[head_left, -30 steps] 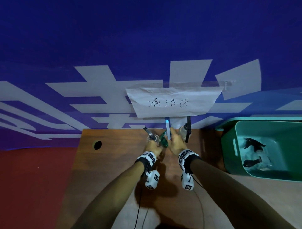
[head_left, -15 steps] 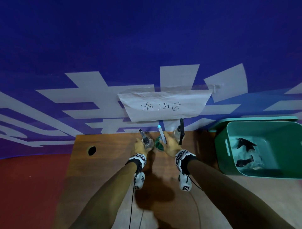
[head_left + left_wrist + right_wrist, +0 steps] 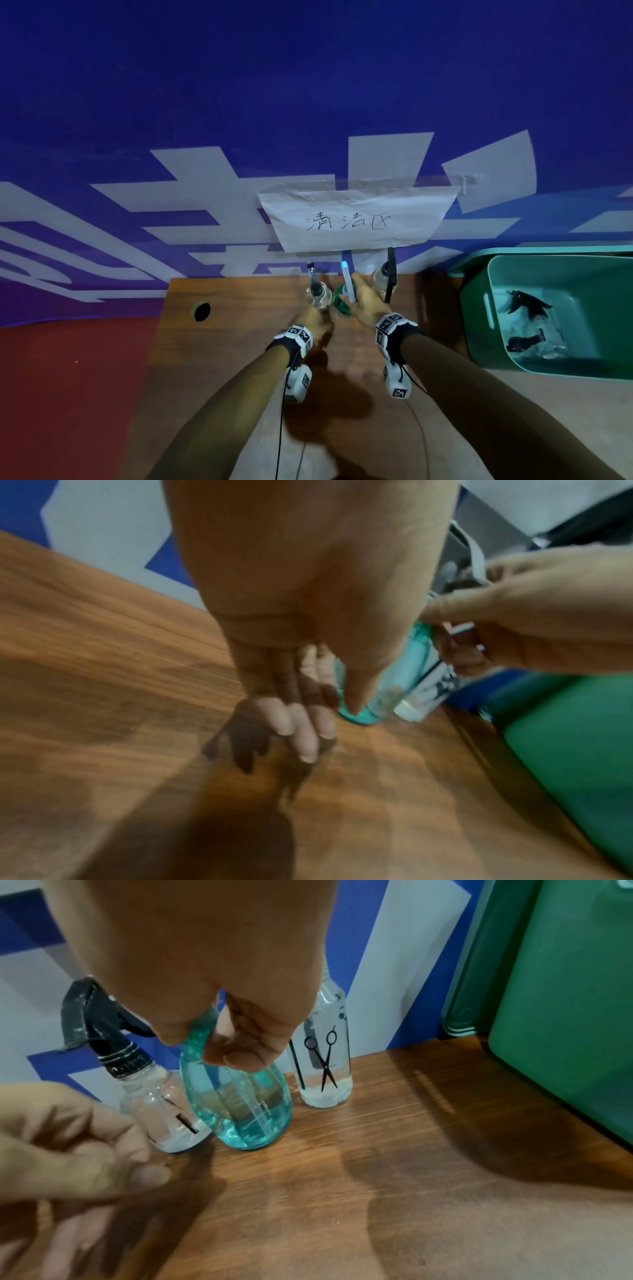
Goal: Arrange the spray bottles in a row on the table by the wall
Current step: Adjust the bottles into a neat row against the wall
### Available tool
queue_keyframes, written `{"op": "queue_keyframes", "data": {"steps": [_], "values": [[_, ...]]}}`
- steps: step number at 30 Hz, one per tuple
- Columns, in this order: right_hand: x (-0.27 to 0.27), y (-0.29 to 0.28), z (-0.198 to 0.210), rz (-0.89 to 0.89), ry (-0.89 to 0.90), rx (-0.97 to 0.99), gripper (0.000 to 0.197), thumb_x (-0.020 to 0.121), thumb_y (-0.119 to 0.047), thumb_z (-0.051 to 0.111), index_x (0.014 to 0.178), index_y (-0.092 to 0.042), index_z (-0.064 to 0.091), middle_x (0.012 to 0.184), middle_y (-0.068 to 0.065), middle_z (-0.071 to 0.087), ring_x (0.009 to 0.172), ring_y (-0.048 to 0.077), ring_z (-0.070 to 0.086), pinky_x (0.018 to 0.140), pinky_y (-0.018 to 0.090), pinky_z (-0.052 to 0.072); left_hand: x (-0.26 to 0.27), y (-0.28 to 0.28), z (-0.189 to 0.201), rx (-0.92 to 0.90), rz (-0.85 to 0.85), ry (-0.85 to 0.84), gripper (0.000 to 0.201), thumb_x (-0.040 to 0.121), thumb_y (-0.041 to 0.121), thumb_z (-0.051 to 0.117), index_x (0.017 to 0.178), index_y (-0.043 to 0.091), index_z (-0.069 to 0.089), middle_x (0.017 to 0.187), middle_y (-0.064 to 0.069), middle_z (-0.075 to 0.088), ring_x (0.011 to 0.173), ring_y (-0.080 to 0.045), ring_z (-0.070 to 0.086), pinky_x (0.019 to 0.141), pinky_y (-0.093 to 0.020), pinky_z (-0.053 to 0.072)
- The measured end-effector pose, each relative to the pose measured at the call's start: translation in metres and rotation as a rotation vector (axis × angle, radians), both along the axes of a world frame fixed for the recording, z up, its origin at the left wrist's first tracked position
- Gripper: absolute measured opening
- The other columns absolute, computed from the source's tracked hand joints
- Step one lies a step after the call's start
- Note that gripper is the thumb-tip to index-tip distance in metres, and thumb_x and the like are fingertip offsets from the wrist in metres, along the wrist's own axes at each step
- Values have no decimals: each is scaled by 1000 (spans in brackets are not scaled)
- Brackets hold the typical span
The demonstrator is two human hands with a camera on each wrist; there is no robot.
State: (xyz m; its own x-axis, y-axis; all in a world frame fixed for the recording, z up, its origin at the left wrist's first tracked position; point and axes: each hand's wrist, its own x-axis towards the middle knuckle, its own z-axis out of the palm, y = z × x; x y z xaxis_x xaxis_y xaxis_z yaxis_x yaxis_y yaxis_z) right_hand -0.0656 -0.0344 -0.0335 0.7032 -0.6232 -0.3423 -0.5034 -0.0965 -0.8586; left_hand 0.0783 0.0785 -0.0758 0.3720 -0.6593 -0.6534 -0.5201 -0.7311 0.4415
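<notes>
Three spray bottles stand in a row by the wall on the wooden table (image 3: 239, 342). The left one is a clear bottle (image 3: 161, 1112) with a black trigger. In the middle is a teal bottle (image 3: 240, 1112); my right hand (image 3: 240, 1042) grips its neck from above. On the right stands a clear bottle with a scissors print (image 3: 325, 1069). My left hand (image 3: 78, 1145) hovers just in front of the left clear bottle (image 3: 317, 291), fingers loosely curled, holding nothing. In the head view the right hand (image 3: 364, 303) covers most of the teal bottle (image 3: 340, 303).
A green bin (image 3: 479, 308) sits at the table's right edge; two more black-topped spray bottles (image 3: 527, 301) lie in it. A paper sign (image 3: 356, 219) is taped to the blue wall above the row. A cable hole (image 3: 202, 311) is at the table's far left.
My left hand has let go of the left clear bottle and drawn back toward me. The right hand still holds the teal bottle, now upright between the other two.
</notes>
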Motion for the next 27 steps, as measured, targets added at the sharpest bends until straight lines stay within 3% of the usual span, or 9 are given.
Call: {"op": "queue_keyframes", "data": {"steps": [3, 5, 8, 11, 13, 16, 21, 24, 27], "values": [[-5, 4, 3, -38, -51, 49, 30, 97, -8, 68, 121, -13, 51, 88, -1, 63, 75, 5, 65, 74, 20, 54, -17, 6, -4, -85, -136, 30, 19, 93, 39, 71, 95, 24, 61, 78, 8, 64, 74, -16, 66, 70, -31, 57], [-7, 4, 5, 0, -65, 30, 31, 97, -8, 68, 123, -13, 52, 86, -5, 64, 76, 1, 66, 77, 24, 56, -25, 4, -9, -156, -96, -4, 42, 92, 37, 72, 123, 28, 46, 87, 10, 64, 82, -17, 67, 76, -35, 59], [-12, -1, 2, 79, -16, 22, 37, 98, -6, 65, 128, -21, 52, 90, -8, 65, 82, 2, 67, 84, 28, 56, -28, -3, -9, -233, 8, -60, 69, 85, 20, 78, 136, 29, 32, 115, -1, 67, 102, -26, 70, 87, -45, 60], [-17, -3, 7, 132, 50, -10, 33, 99, -13, 64, 120, -34, 51, 93, -8, 65, 86, 8, 67, 86, 35, 59, -28, -12, -5, -271, -17, -100, 76, 80, 23, 83, 140, 26, 36, 133, -4, 62, 117, -28, 65, 96, -48, 57], [-20, -1, 12, 156, 101, -86, 26, 100, -21, 63, 120, -31, 49, 93, -3, 65, 86, 12, 67, 84, 36, 59, -29, -18, -4, -288, -85, -117, 77, 78, 26, 85, 142, 23, 42, 138, -2, 59, 122, -25, 61, 99, -45, 55], [-21, 3, 16, 161, 192, -273, 31, 99, -40, 60, 120, -24, 45, 89, 1, 65, 80, 18, 66, 75, 40, 59, -30, -24, -7, -317, -105, -94, 80, 75, 24, 88, 141, 32, 44, 132, 4, 62, 117, -22, 63, 95, -44, 57], [-23, 2, 9, 173, 367, -398, 54, 95, -66, 45, 135, -30, 48, 101, -7, 69, 93, 16, 68, 87, 42, 58, -30, -27, -12, -321, -86, -58, 82, 74, 24, 89, 141, 38, 43, 128, 5, 65, 112, -21, 66, 93, -45, 59], [-22, -4, 0, 189, 335, -435, 43, 91, -66, 48, 113, -31, 58, 93, -7, 69, 84, 15, 68, 83, 41, 60, -30, -28, -9, -332, -97, -62, 82, 75, 20, 87, 144, 30, 44, 128, 1, 65, 116, -23, 62, 97, -42, 55], [-21, -2, 36, 233, 456, -396, 39, 99, -51, 54, 124, -21, 61, 119, 13, 70, 104, 31, 67, 96, 43, 54, -31, -29, -9, -308, -90, -63, 77, 77, 14, 84, 143, 28, 48, 122, 0, 66, 112, -24, 63, 94, -39, 56]]}}
